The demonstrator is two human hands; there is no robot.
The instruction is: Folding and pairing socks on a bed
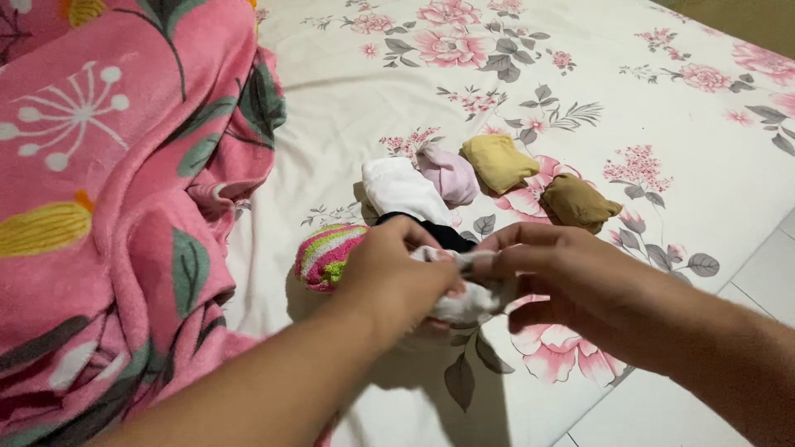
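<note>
Both my hands grip one white rolled sock bundle (468,305) just above the floral bedsheet (356,108). My left hand (393,277) closes over its left side and my right hand (571,285) pinches its top edge with fingers and thumb. Right behind my left hand lies a pink, green and white striped sock ball (325,252). Farther back sit a white and black sock bundle (406,194), a pale pink ball (451,172), a mustard yellow ball (498,161) and an olive brown ball (578,203).
A thick pink floral blanket (116,199) is heaped along the left side of the bed. The bed's edge runs diagonally at the lower right, with pale floor tiles (770,273) beyond it.
</note>
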